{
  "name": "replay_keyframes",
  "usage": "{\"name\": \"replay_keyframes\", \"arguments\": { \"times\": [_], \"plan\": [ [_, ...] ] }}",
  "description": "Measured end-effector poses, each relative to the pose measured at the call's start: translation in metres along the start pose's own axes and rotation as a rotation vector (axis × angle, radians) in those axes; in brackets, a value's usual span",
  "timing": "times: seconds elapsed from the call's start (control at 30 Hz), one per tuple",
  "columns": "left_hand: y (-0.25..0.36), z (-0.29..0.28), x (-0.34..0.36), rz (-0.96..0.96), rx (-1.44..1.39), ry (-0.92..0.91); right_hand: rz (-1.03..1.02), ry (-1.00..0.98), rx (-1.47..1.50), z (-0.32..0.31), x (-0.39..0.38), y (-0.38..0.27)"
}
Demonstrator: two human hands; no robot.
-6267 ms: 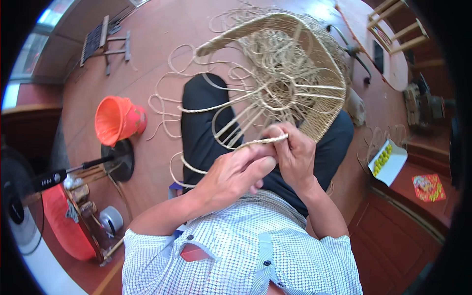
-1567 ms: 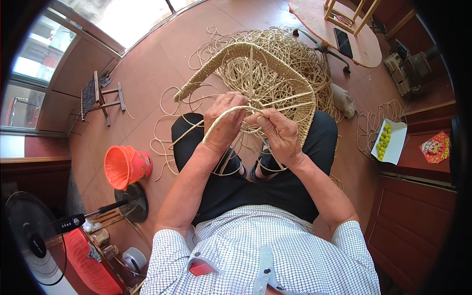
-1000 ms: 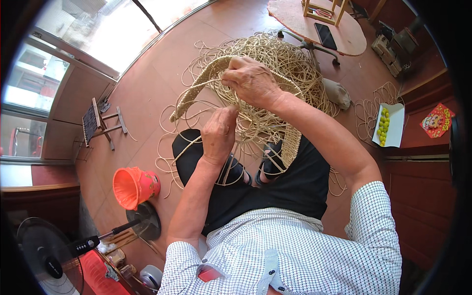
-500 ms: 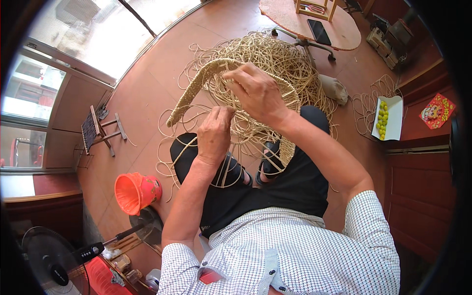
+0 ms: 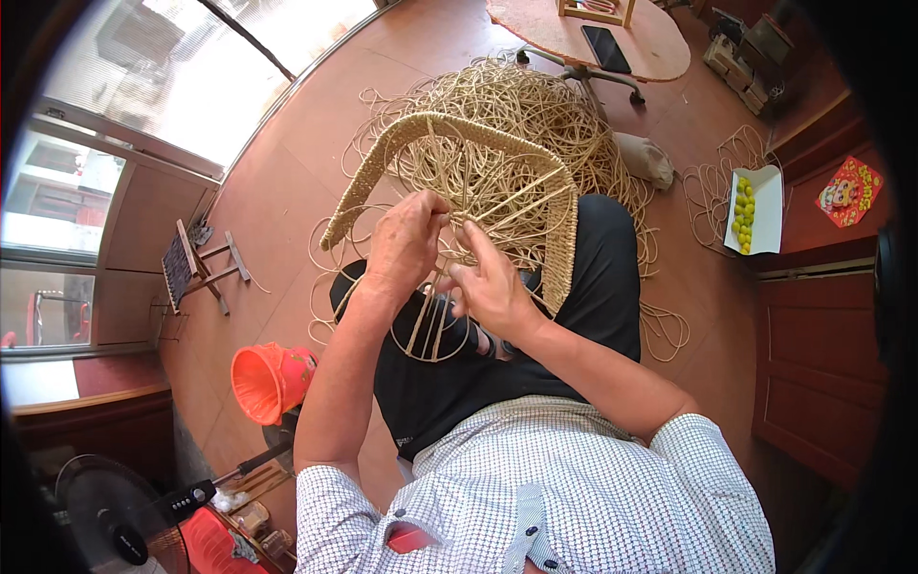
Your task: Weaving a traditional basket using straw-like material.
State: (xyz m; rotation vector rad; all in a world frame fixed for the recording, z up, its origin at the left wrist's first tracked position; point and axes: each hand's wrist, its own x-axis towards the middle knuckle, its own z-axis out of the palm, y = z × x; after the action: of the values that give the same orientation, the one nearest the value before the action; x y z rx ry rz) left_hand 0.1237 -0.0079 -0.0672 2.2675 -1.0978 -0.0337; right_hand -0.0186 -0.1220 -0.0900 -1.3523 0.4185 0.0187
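Note:
My left hand [image 5: 404, 247] is closed with fingertips pinched on a cord near the middle of the woven piece. Just below and right of it, my right hand [image 5: 491, 285] has its fingers apart, loosely bent among the strands, with the index finger reaching up toward the left hand. The piece has a curved band of woven straw-coloured cord [image 5: 557, 239], open at the left, with straight strands crossing inside and an open looped framework hanging between my knees. A large tangled heap of cord [image 5: 502, 96] lies behind it. My knee in dark trousers [image 5: 608, 239] is beside the band.
Around me are a folding stool [image 5: 182, 266], a red lined bucket [image 5: 273, 383], a standing fan [image 5: 124, 526], a round table [image 5: 516, 19] with a phone [image 5: 605, 50], a sack [image 5: 643, 158], a tray of yellow-green fruit [image 5: 755, 210] and glass doors [image 5: 172, 67].
Over the last second my right hand has come down from high on the band to below and right of my left hand, fingers loosened. My left hand has risen slightly up and left.

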Motion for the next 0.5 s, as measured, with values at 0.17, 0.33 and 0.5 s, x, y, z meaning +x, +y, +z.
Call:
{"name": "replay_keyframes", "arguments": {
  "times": [0.17, 0.33, 0.5],
  "plan": [
    [0.005, -0.007, 0.002, -0.066, -0.028, -0.044, -0.039, 0.071, 0.352, 0.025, 0.030, 0.017],
    [0.010, -0.012, -0.001, -0.094, -0.051, -0.045, -0.007, 0.133, 0.431, 0.040, 0.049, 0.032],
    [0.014, -0.013, -0.002, -0.046, -0.046, -0.033, 0.002, 0.289, 0.498, 0.047, 0.055, 0.042]
  ]
}}
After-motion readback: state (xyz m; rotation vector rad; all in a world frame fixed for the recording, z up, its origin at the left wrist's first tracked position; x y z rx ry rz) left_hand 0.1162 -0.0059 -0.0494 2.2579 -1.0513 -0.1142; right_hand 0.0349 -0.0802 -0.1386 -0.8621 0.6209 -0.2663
